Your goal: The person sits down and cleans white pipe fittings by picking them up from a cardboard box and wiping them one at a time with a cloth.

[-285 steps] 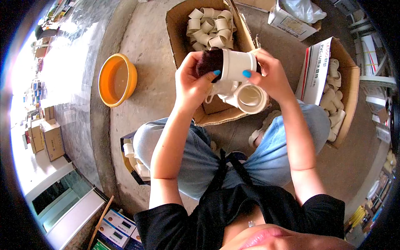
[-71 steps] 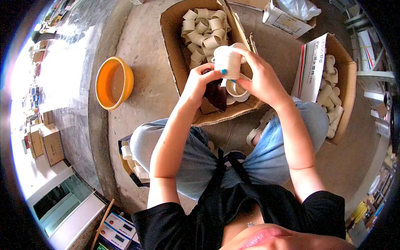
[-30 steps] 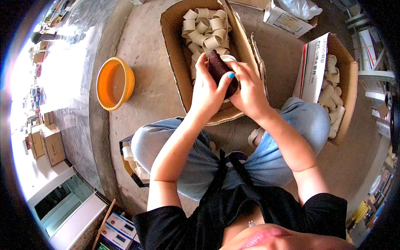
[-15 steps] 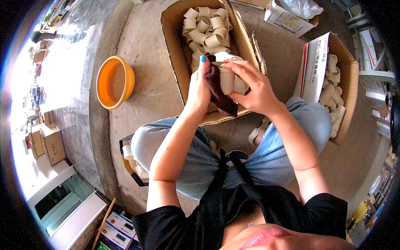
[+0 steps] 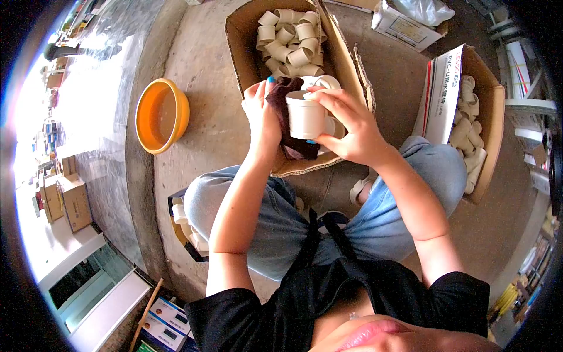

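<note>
Above the near end of a cardboard box (image 5: 241, 56), my right hand (image 5: 356, 126) grips a white PVC pipe fitting (image 5: 306, 120) between thumb and fingers. A dark brown cloth (image 5: 285, 105) lies against the fitting's left side, with my left hand (image 5: 263, 120) closed on it. The left thumb, with a blue nail, points up along the cloth's edge. Behind the held fitting, larger white fittings (image 5: 325, 82) show in part. Several short cream pipe couplings (image 5: 287, 36) are heaped in the far part of the box.
An orange basin (image 5: 183, 117) stands on the concrete floor to the left. At right, another carton (image 5: 437, 97) holds several fittings. A smaller box of white fittings (image 5: 196, 237) sits beside my left knee. A box with a plastic bag (image 5: 422, 12) is at the upper right.
Both hands have shifted slightly left. The cloth has come away from the front of the fitting, which now shows more of its side and is turned more upright.
</note>
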Motion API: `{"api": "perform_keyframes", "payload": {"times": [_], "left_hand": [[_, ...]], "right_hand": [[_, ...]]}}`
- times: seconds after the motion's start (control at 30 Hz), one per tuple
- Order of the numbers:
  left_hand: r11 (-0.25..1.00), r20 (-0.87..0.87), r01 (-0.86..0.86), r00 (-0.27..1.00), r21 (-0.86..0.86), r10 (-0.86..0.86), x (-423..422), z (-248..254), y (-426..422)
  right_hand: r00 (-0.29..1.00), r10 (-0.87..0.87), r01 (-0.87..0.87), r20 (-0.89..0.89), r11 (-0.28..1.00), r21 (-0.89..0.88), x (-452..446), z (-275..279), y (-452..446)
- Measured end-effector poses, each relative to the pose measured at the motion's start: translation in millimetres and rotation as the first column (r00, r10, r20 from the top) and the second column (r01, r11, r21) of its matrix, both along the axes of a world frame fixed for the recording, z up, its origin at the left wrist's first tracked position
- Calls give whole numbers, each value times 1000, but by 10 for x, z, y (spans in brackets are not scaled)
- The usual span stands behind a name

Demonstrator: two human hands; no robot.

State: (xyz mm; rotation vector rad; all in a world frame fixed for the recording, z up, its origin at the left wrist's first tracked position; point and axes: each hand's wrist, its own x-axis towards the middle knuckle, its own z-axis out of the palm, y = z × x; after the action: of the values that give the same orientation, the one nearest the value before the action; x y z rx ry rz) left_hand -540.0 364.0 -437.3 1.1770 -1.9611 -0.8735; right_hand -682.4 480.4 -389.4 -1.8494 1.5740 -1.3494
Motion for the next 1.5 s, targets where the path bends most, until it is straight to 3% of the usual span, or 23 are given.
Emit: {"api": "perform_keyframes", "payload": {"times": [0.07, 0.1, 0.13, 0.2, 0.27, 0.33, 0.37, 0.4, 0.5, 0.67, 0.73, 0.8, 0.93, 1.0, 1.07, 1.1, 1.23, 1.33, 1.43, 1.47, 1.5], "left_hand": [[898, -269, -42, 947, 437, 175, -73, 26, 20], [816, -274, 71, 956, 573, 109, -67, 63, 40], [703, -290, 104, 945, 704, 150, -164, 384, 158], [707, -199, 67, 974, 704, 106, -165, 295, 152], [814, -87, 86, 995, 575, -43, -198, 252, 166], [905, 105, -8, 994, 425, -40, -277, 352, 332], [921, 78, 40, 994, 388, -76, -298, 357, 391], [972, 85, 73, 992, 222, -94, -296, 204, 429], [983, 190, 173, 969, -53, -160, -314, 97, 525], [991, 122, 113, 985, 72, -121, -254, 187, 436], [948, -7, 105, 994, 300, -108, -217, 146, 343], [930, -83, 111, 993, 350, -88, -181, 151, 317], [739, -273, 166, 962, 653, 25, -158, 331, 273], [360, -468, 375, 857, 854, 217, -110, 249, 174], [223, -480, 431, 837, 874, 262, -96, 396, 171], [219, -482, 434, 834, 874, 269, -95, 432, 182], [226, -529, 484, 819, 845, 221, -56, 486, 182], [247, -474, 425, 860, 871, 191, -97, 553, 209], [513, -496, 440, 868, 737, -32, -98, 426, 174], [570, -542, 411, 837, 712, 73, -132, 377, 192], [673, -490, 334, 871, 660, 48, -149, 350, 194]], "right_hand": [[1000, -25, 25, -6, 1000, -3, 35, -58, -13], [999, -41, 41, -5, 999, 16, 38, -57, -16], [998, -56, 56, -16, 998, 34, 46, -50, -21], [996, -84, 86, -40, 994, 68, 61, -31, -31], [994, -96, 101, -54, 991, 92, 58, -119, -31], [989, -135, 142, -60, 981, 129, 75, -207, -30], [984, -165, 172, -61, 973, 154, 95, -233, -37], [979, -194, 202, -64, 963, 178, 114, -265, -47], [966, -257, 257, -17, 953, 161, 111, -376, -93], [971, -237, 238, -20, 965, 107, 130, -353, -93], [985, -166, 168, -46, 984, 60, 94, -268, -76], [991, -117, 119, -62, 993, 27, 49, -216, -63], [999, -23, 22, 22, 998, 56, -49, -220, -65], [992, 19, -30, 123, 995, 93, -71, -177, -57], [968, 55, -83, 247, 991, 104, -82, -153, -50], [947, 91, -131, 307, 985, 112, -112, -178, -52], [952, 117, -145, 282, 986, 79, -129, -124, -79], [988, 78, -73, -133, 997, 37, -202, -12, -94], [970, 1, 13, -242, 998, 55, -215, -67, -125], [958, -21, 37, -286, 998, 51, -217, -76, -132], [924, -42, 68, -380, 996, 56, -229, -107, -139]]}}
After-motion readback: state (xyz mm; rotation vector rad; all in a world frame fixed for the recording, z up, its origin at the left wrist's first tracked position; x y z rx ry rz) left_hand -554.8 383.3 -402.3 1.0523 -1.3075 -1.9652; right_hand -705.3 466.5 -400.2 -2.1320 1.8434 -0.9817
